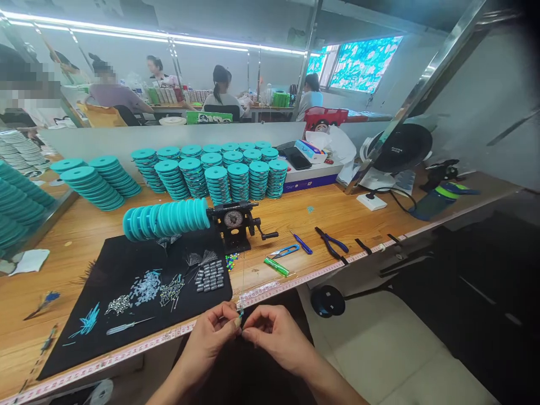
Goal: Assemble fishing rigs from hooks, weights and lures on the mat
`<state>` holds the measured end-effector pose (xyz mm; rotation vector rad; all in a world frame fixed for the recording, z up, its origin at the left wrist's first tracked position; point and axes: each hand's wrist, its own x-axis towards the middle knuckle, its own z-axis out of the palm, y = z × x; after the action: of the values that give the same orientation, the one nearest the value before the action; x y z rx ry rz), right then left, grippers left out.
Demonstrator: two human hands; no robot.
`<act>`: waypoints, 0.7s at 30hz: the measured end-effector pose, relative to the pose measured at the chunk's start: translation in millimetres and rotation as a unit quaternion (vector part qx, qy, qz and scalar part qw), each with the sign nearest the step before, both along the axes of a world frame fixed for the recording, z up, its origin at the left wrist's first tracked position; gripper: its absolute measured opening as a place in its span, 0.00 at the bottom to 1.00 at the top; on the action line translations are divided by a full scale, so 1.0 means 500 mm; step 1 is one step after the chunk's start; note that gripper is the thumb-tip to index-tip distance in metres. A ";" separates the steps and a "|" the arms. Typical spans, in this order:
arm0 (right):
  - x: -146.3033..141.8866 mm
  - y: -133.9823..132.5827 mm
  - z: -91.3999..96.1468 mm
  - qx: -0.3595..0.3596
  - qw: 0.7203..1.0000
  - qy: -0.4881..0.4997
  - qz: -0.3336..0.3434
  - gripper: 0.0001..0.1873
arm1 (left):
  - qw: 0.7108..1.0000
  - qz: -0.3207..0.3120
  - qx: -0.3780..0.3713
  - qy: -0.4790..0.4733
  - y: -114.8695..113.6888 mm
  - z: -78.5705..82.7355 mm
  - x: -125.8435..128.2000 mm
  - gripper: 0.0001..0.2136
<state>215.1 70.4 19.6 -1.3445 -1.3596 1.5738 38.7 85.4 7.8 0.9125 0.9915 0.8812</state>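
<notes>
At the table's front edge my left hand (218, 327) and my right hand (270, 334) meet, thumbs and fingertips pinched close together. Between them shows a small teal piece (241, 314) on a thin line (243, 275), which runs up over the table edge. The fingers hide most of it. Beyond stands a black hand-cranked winder (234, 222) with a row of teal spools (169, 218) on its shaft. Left of my hands, a black mat (139, 253) carries grey sinkers (210, 275), clear sleeves (145, 287), small metal parts (118, 304), teal tubes (89, 319) and a needle tool (126, 326).
Right of the winder lie a green lighter (276, 266), blue thread snips (286, 251), a blue-handled tool (302, 243) and pliers (332, 242). Stacked teal spools (217, 183) line the back. A measuring tape (177, 332) follows the edge. Several people sit beyond the partition.
</notes>
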 end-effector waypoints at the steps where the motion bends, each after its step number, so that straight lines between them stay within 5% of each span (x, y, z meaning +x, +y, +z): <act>1: 0.000 0.001 -0.001 -0.009 1.000 0.016 0.005 0.08 | 1.000 0.000 -0.013 -0.007 -0.001 0.002 0.002 0.14; 8: 0.010 0.017 0.017 0.067 0.997 0.000 0.023 0.02 | 0.990 -0.003 -0.125 -0.066 -0.008 0.022 -0.002 0.14; 21: 0.001 0.020 -0.005 -0.032 0.989 0.133 -0.062 0.12 | 0.984 -0.006 -0.130 -0.124 -0.004 0.023 0.002 0.14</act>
<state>215.4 80.6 17.0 -1.1810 -1.0528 1.6572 39.6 83.4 19.5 0.5706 0.8596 0.8099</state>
